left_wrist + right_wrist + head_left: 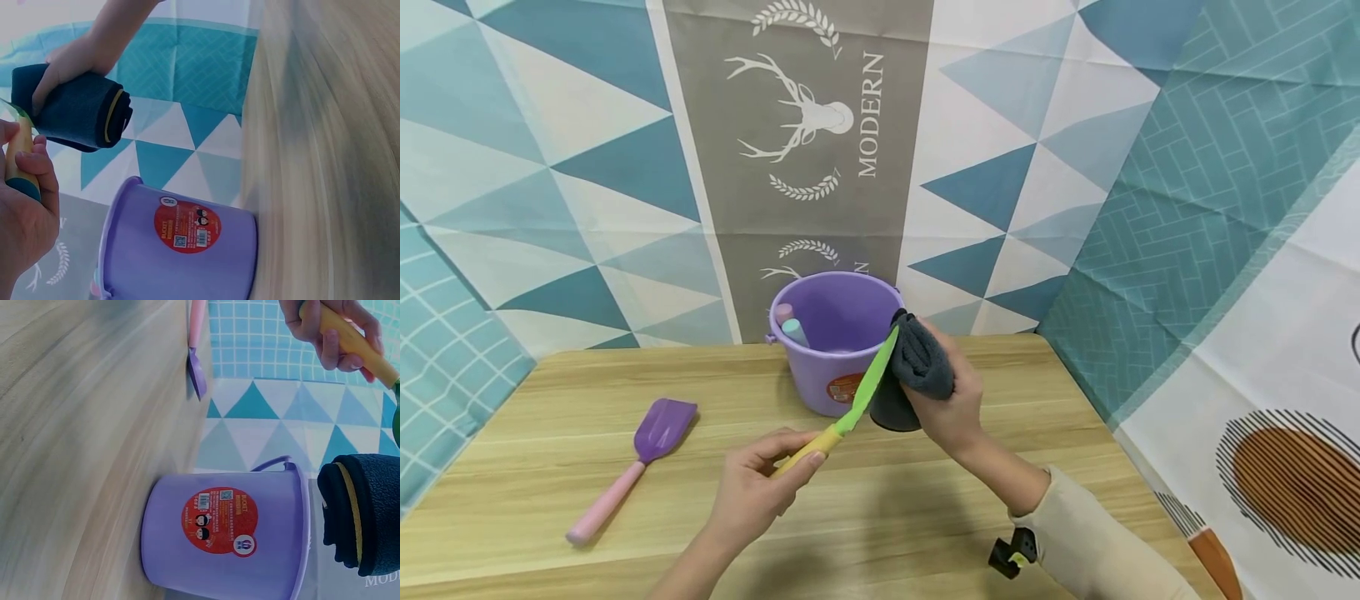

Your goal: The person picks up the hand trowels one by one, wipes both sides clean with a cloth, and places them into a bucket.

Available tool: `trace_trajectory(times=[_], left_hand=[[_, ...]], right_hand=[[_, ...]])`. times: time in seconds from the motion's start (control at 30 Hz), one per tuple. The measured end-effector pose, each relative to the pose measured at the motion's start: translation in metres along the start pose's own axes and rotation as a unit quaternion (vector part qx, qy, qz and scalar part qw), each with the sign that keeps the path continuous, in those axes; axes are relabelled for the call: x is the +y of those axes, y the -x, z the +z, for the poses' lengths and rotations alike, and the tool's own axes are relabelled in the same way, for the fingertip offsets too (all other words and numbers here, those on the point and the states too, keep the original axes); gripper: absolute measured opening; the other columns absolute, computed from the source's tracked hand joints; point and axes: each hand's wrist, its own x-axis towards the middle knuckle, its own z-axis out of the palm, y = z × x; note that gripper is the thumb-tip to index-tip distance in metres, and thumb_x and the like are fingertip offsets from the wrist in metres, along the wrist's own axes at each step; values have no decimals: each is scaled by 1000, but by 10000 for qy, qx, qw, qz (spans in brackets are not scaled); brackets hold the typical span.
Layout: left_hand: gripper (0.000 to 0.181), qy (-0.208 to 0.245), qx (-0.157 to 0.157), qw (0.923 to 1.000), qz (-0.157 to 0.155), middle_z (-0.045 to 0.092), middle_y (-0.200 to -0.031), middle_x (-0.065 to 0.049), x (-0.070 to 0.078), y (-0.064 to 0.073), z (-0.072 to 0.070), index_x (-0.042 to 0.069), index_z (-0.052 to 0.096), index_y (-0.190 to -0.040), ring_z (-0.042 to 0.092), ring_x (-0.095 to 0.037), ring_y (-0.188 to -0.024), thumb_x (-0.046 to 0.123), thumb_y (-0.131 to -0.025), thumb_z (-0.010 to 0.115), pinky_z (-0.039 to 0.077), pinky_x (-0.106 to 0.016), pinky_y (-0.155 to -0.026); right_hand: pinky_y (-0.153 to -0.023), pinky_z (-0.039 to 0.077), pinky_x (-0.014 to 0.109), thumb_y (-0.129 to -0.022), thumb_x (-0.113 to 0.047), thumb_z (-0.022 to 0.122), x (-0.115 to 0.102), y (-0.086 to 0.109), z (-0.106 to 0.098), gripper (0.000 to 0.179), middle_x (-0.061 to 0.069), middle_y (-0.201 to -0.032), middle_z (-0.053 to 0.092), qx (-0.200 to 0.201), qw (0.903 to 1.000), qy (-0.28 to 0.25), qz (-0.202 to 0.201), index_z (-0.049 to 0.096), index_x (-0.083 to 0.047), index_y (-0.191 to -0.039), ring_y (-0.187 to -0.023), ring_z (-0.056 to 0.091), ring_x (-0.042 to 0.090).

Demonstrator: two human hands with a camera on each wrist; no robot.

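My left hand (748, 487) grips the yellow handle of a toy shovel with a green blade (867, 390), its blade pointing up and away to the right. A folded dark grey towel (922, 360) is held by my right hand (957, 404), and its edge lies against the green blade near the tip. The towel's rolled layers and a yellow trim show in the right wrist view, on the towel end (359, 515). Both hands are above the table, in front of a purple bucket (808, 379).
Pink and light blue handle ends (793, 329) stick up inside the bucket, at its left. A purple shovel with a pink handle (606, 504) lies on the wooden table (497, 500) to the left. Patterned cloth (1000, 108) hangs behind and at both sides.
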Motion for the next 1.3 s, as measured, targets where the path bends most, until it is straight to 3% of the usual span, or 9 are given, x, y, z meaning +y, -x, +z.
trace_trajectory(times=[0.2,0.4,0.53,0.67,0.97,1.3], left_hand=[[28,111,-24,9999,-46,62,-81,8,-1,1,-1,5,70,-105,30,-8,-36,-10,-83,61,24,-26,-27],[27,73,175,9997,-162,64,-83,8,0,2,1,6,71,-103,33,1,-38,-10,-83,62,23,-28,-27],[26,-8,352,9992,-212,66,-84,6,1,2,2,6,71,-101,34,4,-39,-9,-82,62,23,-28,-27],[24,-75,460,9986,-246,66,-84,6,1,1,3,5,71,-101,34,3,-39,-8,-82,63,24,-27,-28],[21,-218,567,9977,-315,67,-86,5,4,-1,6,2,70,-100,35,3,-38,-6,-82,64,27,-24,-29],[18,-535,878,9912,-835,66,-79,6,13,-8,2,5,70,-100,38,1,-37,0,-83,67,32,-20,-33]], right_hand=[[-97,47,28,-86,-19,68,1,6,1,45,8,-122,63,-353,9992,92,160,56,2,-124,-114,59,13],[-96,47,26,-87,-23,67,2,15,2,45,18,-115,63,-869,9952,408,178,56,0,-124,-110,61,18],[-93,49,27,-87,-23,66,3,21,3,44,19,-112,64,-1224,9899,693,169,56,-1,-124,-103,63,26],[-87,52,29,-80,-12,71,3,26,4,45,19,-109,65,-1496,9854,807,135,56,2,-120,-97,65,30],[-82,53,36,-82,-16,71,1,35,6,42,17,-109,65,-1991,9766,791,162,56,3,-117,-97,64,27],[-89,52,36,-73,-11,78,2,38,3,55,15,-116,63,-2724,9553,1131,-197,55,1,-122,-106,62,26]])
